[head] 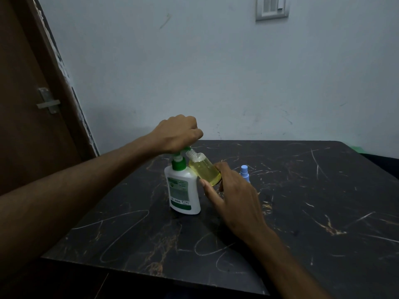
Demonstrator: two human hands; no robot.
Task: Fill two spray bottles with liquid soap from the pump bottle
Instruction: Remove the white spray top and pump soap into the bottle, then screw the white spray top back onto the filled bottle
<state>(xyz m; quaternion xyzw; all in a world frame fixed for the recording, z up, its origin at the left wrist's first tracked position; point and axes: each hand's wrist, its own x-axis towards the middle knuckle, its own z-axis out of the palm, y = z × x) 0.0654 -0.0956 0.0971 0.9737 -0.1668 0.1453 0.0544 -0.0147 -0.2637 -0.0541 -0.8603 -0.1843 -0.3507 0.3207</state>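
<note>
A white pump bottle (183, 190) with a green collar and pump head stands on the dark marble table (302, 201). My left hand (177, 134) sits curled on top of the pump head, pressing it. My right hand (233, 195) holds a small clear spray bottle (204, 169) by its base, tilted with its open neck up against the pump's spout. Yellow liquid fills most of that bottle. Just behind my right hand stands a second spray bottle with a blue cap (245, 172), its body mostly hidden.
The table's back edge meets a pale wall (216, 72). A brown door with a metal latch (48, 101) stands at the left. The table's front edge runs close below my forearms.
</note>
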